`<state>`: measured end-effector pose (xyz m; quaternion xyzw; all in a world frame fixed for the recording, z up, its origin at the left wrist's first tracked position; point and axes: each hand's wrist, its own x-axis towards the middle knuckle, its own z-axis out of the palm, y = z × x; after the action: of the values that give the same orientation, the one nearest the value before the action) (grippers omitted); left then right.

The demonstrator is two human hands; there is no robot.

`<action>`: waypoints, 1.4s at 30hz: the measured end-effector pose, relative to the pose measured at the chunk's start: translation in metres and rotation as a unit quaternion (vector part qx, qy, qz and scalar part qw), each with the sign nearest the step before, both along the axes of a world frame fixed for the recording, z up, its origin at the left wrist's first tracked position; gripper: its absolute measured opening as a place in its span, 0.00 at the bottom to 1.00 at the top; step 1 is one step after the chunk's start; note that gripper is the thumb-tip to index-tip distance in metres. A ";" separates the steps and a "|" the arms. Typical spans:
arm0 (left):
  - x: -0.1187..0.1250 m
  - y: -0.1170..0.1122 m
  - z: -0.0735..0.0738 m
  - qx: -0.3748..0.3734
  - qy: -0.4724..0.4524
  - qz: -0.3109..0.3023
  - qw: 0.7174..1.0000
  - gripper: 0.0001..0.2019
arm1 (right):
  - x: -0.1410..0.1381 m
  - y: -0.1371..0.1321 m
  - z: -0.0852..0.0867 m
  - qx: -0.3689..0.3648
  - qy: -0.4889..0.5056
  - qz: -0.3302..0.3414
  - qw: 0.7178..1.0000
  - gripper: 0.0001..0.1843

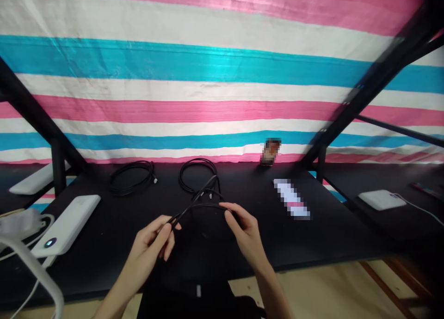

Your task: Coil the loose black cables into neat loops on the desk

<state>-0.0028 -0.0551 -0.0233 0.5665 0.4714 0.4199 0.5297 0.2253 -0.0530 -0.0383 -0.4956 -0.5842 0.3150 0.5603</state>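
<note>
At the far left, a white slab (31, 182) lies on a neighbouring surface, behind a black frame post (58, 168). Nearer, a white plug (21, 223) with a pale lead sits beside a curved white tube (45, 277), which cuts across the lower corner. Next to them on the black table (114, 245) lies a white power bank (74, 219), its round display lit. Toward the back rests a coiled cable (128, 192), black, its light connector at the right of the ring.

The left hand (152, 240) pinches strands of a black cable (192, 205) between thumb and fingers. The cable stretches above the table's middle to the right hand (244, 231), whose thumb and forefinger close narrowly on it. Just behind the hands is a second black coil (181, 185) — whether the held strands touch it, I cannot tell.

Right of the hands, a blurred-out item (270, 151) stands against the striped sheet (208, 62), and a pixelated pale rectangle (292, 199) lies flat on the table. Farther right, on another dark surface, is a white device (379, 199) with a thin white wire (421, 209) running off rightward.
</note>
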 end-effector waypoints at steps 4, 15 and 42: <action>-0.014 0.010 0.002 0.042 0.099 -0.012 0.994 0.16 | 0.017 -0.001 0.010 0.040 -0.058 -0.010 0.997 0.10; -0.021 0.009 0.001 0.082 0.090 0.127 0.984 0.19 | 0.042 -0.009 0.008 0.094 -0.027 -0.162 0.982 0.16; 0.052 0.014 -0.002 0.065 0.002 -0.037 0.997 0.22 | -0.009 0.000 0.018 0.180 -0.115 0.012 0.977 0.16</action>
<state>0.0495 -0.0407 -0.0249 0.6175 0.4230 0.4290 0.5057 0.2161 -0.0529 -0.0202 -0.4129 -0.6974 0.1525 0.5656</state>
